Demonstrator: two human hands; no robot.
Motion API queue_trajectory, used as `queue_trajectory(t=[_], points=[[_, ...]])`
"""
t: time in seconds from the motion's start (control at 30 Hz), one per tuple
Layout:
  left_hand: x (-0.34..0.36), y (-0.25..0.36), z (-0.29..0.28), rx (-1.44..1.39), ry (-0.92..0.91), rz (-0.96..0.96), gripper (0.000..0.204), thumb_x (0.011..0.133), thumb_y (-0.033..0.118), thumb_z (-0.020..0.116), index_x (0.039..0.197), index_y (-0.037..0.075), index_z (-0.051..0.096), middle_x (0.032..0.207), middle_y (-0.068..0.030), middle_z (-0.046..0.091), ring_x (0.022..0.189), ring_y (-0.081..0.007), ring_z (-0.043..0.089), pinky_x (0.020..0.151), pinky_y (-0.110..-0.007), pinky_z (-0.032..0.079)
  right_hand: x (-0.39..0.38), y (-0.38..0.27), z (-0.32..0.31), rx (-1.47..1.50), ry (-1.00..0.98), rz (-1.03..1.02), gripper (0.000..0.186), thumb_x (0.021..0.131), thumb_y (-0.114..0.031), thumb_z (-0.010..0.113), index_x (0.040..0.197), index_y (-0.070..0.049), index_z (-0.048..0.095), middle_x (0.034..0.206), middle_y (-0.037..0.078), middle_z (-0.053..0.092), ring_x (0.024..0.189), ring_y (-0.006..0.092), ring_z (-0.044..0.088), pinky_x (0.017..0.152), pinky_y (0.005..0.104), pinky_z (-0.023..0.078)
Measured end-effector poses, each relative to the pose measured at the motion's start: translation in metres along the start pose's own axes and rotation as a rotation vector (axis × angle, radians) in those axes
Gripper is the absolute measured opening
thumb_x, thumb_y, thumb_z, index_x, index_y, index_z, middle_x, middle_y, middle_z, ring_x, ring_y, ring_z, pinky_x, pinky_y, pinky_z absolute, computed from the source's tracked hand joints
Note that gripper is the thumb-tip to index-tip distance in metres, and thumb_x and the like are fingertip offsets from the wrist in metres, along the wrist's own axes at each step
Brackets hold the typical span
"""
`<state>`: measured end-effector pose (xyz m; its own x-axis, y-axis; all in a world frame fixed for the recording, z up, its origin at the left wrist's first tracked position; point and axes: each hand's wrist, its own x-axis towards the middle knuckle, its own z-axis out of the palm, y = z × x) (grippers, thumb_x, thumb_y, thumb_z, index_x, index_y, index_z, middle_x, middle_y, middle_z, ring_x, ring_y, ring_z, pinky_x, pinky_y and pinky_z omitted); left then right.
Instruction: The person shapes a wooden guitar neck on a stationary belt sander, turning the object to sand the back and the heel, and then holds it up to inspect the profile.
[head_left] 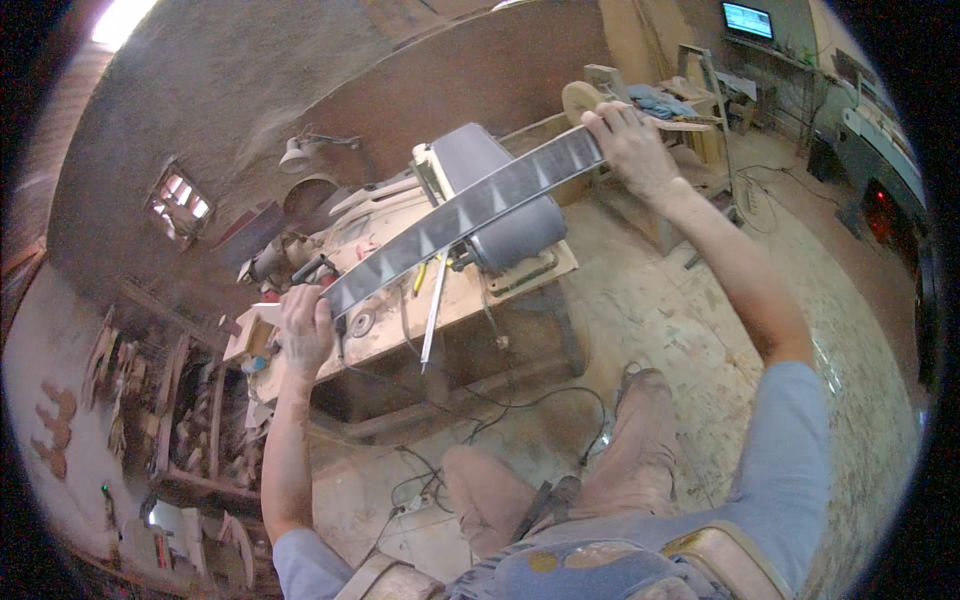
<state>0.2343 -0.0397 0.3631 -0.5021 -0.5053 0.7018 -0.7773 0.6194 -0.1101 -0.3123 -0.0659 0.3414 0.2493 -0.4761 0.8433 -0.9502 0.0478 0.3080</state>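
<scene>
Long grey strip, held at both ends above a workbench

Left hand (306,325): fingers bent shut around the strip's lower end; thumb position unclear.
Right hand (630,148): fingers folded over the upper end, gripping it.
Long grey strip (470,217): one, with pale triangular patches; spans slantwise between the hands, in front of the tabletop's right half. The wide two-ended hold probably keeps so long a piece stretched and steady.
Cables (540,400): black, looped on the floor before the bench.
Tabletop (390,335): pale wood, dusty-looking. Slim metal tool (434,315), its tip seemingly past the near edge, perhaps laid within easy reach. Yellow-handled tool (419,279), just beside it, kind unclear. Small disc (362,322), near the near edge, left of these. Grey drum (520,235), toward the right edge. Grey panel (465,155), farther back; whether joined to the drum cannot be told, the strip covering between.
Room: shelving (190,405) at left, crowded with pieces; beyond the bench, a lamp (294,157) and small window (180,196); lit screen (747,20) at far right.
</scene>
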Motion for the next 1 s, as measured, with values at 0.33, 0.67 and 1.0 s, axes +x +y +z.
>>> queue_trajectory(t=[0.33, 0.67, 1.0], points=[[-0.016, -0.038, -0.045, -0.554, -0.527, -0.574, 0.037, 0.103, 0.032, 0.048, 0.09, 0.002, 0.066, 0.079, -0.006, 0.062, 0.072, -0.0133, 0.055, 0.067, -0.032, 0.044, 0.05, 0.001, -0.061, 0.44, -0.749, -0.246, 0.043, 0.068, -0.008, 0.072, 0.11, -0.007, 0.062, 0.104, 0.013, 0.069, 0.108, 0.0318, 0.065, 0.091, 0.0449, 0.053], [-0.035, -0.055, -0.026, -0.298, -0.23, -0.45, 0.037, 0.104, 0.028, 0.048, 0.096, -0.006, 0.061, 0.089, -0.0122, 0.065, 0.088, -0.0269, 0.061, 0.08, -0.039, 0.046, 0.039, -0.02, -0.041, 0.36, -0.58, -0.245, 0.046, 0.075, -0.012, 0.072, 0.117, -0.008, 0.055, 0.11, 0.011, 0.063, 0.113, 0.0305, 0.06, 0.089, 0.0459, 0.053], [-0.044, -0.096, -0.039, -0.542, -0.466, -0.563, 0.059, 0.102, 0.053, 0.046, 0.097, -0.001, 0.069, 0.082, -0.0061, 0.067, 0.074, -0.017, 0.062, 0.068, -0.031, 0.048, 0.053, -0.023, -0.062, 0.508, -0.715, -0.275, 0.033, 0.074, -0.011, 0.067, 0.105, -0.004, 0.059, 0.105, 0.016, 0.069, 0.106, 0.0338, 0.065, 0.088, 0.0453, 0.052]])
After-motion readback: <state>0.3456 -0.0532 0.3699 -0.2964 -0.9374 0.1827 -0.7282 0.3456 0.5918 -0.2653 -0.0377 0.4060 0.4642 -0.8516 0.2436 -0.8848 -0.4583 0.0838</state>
